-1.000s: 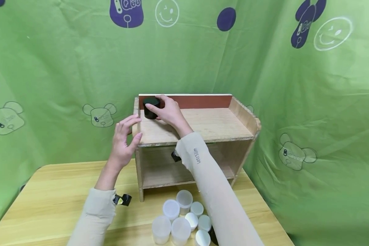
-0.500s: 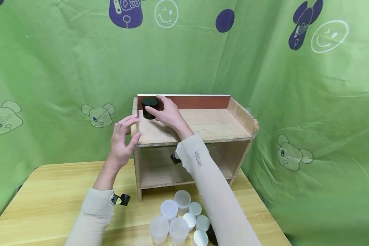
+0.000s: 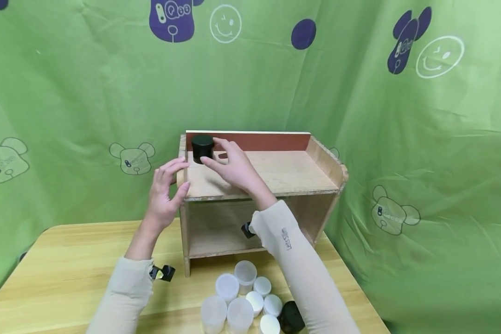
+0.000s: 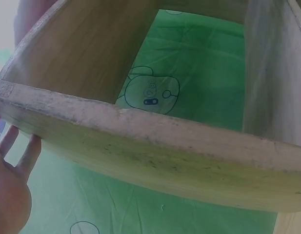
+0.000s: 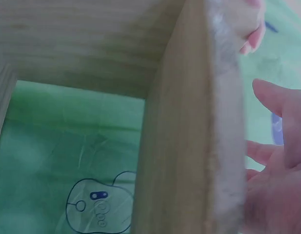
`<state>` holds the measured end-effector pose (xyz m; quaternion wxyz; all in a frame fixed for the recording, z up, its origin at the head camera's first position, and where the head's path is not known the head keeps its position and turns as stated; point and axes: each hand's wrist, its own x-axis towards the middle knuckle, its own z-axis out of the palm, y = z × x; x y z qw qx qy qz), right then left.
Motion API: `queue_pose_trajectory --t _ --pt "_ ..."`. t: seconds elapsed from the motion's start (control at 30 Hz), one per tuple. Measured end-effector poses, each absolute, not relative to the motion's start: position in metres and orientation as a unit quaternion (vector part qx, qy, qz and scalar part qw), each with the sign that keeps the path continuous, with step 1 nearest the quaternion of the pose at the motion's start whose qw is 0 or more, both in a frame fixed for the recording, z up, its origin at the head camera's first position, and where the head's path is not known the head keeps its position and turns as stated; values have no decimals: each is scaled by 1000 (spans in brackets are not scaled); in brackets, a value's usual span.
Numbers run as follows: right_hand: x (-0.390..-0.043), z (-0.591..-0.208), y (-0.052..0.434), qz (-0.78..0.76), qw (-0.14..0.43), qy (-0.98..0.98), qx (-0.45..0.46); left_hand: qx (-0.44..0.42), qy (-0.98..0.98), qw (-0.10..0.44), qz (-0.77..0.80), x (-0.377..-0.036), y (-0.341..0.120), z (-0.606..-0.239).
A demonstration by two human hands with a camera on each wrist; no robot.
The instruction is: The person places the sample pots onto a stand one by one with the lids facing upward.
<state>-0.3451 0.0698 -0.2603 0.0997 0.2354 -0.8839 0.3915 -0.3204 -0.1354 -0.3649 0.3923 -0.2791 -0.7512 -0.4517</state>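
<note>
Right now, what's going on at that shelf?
A person's right hand hovers, fingers spread, beside a black jar standing in the back left corner on top of the wooden shelf; no grip on it shows. The left hand rests against the shelf's left edge. A cluster of jars waits on the table.

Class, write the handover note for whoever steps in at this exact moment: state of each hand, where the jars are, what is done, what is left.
Right hand: open over the top shelf, fingertips just short of the black jar, not gripping it.
Left hand: open, fingers resting on the left edge of the wooden shelf.
Done: one black jar stands upright in the back left corner of the top shelf.
Left: a cluster of clear jars with white lids and a second black jar stand on the table in front of the shelf. The lower shelf looks bare as far as can be seen.
</note>
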Motion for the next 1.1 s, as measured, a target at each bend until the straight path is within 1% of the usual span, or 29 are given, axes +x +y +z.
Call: queue_pose_trajectory --t 0.3,0.53,0.67,0.83,0.97,1.1 --pt "-303 -261 81 410 99 -851 313 -280 -750 399 -448 -321 -139 -363" --pt "-267 -277 109 379 125 -837 374 -272 -757 389 -450 -320 -137 -363" --pt "-249 -300 128 359 127 -834 399 -272 -755 391 -451 -319 -137 -362" --pt "-230 -337 151 380 92 -823 411 -273 -752 395 -452 -318 -137 -362" --pt "-216 -367 174 393 71 -821 407 -274 -753 387 -455 -317 -137 -362" --pt "-202 -396 199 400 71 -827 388 -275 -755 381 -457 -317 -135 -363"
